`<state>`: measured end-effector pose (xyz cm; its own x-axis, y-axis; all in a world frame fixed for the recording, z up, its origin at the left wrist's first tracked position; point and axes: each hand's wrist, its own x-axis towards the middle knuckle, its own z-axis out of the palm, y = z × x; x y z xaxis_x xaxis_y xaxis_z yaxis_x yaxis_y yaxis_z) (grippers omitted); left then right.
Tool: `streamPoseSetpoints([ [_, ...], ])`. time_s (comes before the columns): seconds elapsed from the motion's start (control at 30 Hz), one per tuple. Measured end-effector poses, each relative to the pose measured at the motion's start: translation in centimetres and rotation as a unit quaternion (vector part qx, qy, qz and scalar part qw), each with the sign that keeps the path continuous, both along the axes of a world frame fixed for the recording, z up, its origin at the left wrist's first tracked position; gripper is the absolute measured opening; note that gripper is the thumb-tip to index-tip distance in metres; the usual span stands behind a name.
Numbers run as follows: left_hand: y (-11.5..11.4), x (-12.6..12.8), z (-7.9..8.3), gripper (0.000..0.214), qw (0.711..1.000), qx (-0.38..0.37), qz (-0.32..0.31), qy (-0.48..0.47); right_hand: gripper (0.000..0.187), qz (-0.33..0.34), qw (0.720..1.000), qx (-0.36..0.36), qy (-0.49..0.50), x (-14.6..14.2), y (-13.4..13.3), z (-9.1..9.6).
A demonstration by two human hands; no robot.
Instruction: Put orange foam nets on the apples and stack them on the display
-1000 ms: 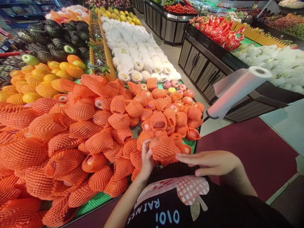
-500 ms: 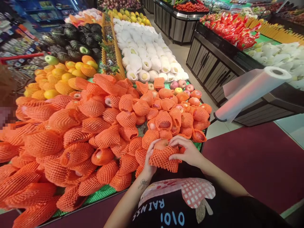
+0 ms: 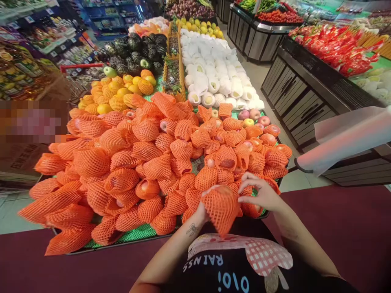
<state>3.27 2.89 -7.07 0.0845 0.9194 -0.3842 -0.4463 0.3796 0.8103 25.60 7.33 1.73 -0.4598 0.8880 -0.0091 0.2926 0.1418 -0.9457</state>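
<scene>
An apple in an orange foam net [image 3: 222,207] is in my left hand [image 3: 202,212], held just over the front edge of the fruit display. The net covers nearly all the fruit and tapers to a loose tip pointing toward me. My left fingers are mostly hidden behind it. Close on its right side is my right hand [image 3: 259,194], thumb and fingers apart and curved; whether the thumb tip touches the net I cannot tell. Around both hands lie many more apples in orange foam nets [image 3: 159,167], heaped on green matting [image 3: 134,235].
Bare apples [image 3: 254,114] sit at the back right of the heap, and white-netted fruit [image 3: 214,73] lies behind. Yellow fruit [image 3: 124,91] and black-netted fruit [image 3: 134,51] are at back left. A plastic bag roll [image 3: 351,140] juts out on the right. A person's blurred part shows at far left.
The netted apple has turned in my left hand, so its bare top no longer shows. My right hand has drawn back from it to the right, its fingers spreading. The view has swung left.
</scene>
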Motion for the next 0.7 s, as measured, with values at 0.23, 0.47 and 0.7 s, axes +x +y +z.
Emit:
streamPoseSetpoints([
  [0.23, -0.2, 0.4, 0.6, 0.046, 0.996, 0.035, -0.023, 0.079, 0.051, 0.015, 0.993, -0.089, 0.075, -2.7, -0.2, -1.1],
  [0.47, 0.1, -3.1, 5.2, 0.026, 0.956, 0.115, -0.031, 0.269, 0.066, -0.071, 0.963, -0.200, 0.164, -5.9, -3.4, -4.0],
  [0.7, 1.1, -5.5, 6.6, 0.052, 0.988, 0.049, -0.149, -0.001, 0.064, -0.028, 0.923, -0.308, 0.229, -4.9, -3.7, -2.6],
])
